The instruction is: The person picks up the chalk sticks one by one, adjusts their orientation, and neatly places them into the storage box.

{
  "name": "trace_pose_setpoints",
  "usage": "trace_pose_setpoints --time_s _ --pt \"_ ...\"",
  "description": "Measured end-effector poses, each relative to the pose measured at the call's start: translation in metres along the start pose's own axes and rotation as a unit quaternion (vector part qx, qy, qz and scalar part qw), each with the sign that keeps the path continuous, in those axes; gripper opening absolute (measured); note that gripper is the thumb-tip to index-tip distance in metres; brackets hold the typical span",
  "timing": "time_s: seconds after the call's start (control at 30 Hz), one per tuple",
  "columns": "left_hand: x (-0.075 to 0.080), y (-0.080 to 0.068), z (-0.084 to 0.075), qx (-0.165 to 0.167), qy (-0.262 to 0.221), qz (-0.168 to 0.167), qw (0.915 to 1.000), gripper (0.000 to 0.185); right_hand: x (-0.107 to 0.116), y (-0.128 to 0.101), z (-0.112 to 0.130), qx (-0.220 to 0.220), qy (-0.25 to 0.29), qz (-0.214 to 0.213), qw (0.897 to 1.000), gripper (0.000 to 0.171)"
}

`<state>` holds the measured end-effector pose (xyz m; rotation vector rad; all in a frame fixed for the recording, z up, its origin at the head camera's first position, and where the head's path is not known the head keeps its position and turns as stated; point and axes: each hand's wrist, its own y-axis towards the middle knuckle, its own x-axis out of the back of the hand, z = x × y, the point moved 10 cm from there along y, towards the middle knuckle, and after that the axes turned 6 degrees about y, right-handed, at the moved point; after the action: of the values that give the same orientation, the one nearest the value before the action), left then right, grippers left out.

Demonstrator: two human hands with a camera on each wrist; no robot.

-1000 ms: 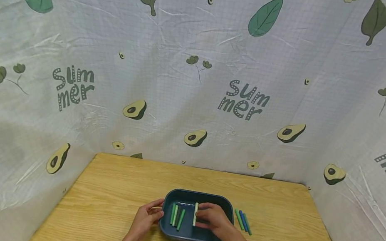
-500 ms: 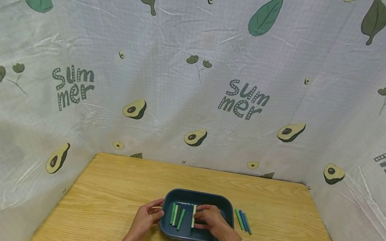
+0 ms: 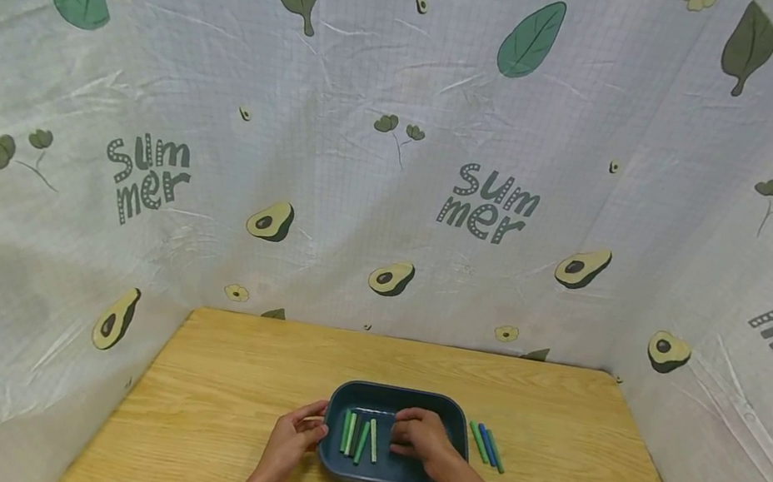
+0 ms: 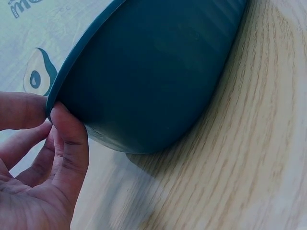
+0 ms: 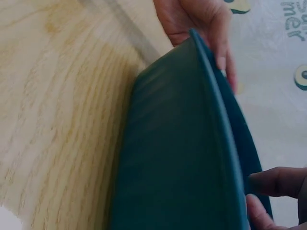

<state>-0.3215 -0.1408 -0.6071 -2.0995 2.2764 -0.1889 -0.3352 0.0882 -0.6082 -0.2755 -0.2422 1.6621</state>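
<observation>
Four sticks (image 3: 359,436) lie pointing up the frame, just left of my right hand (image 3: 418,435), fingers loose; my left hand (image 3: 297,434) pinches the tray (image 3: 400,396) rim.

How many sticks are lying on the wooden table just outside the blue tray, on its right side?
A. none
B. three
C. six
B: the head view shows three sticks, green and blue, lying side by side on the table right of the blue tray.
</observation>
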Motion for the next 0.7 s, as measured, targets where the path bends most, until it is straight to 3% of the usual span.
trace_pose_setpoints --time_s 0.33,0.7 --pt "-0.001 0.0 0.0 -0.005 -0.012 0.005 0.9999 0.05 0.017 -0.018 0.022 0.048 0.068 0.003 0.997 0.036" --pt "-0.001 0.0 0.001 -0.002 -0.01 0.005 0.9999 0.049 0.048 -0.045 0.053 0.134 0.05 -0.048 0.989 0.031"
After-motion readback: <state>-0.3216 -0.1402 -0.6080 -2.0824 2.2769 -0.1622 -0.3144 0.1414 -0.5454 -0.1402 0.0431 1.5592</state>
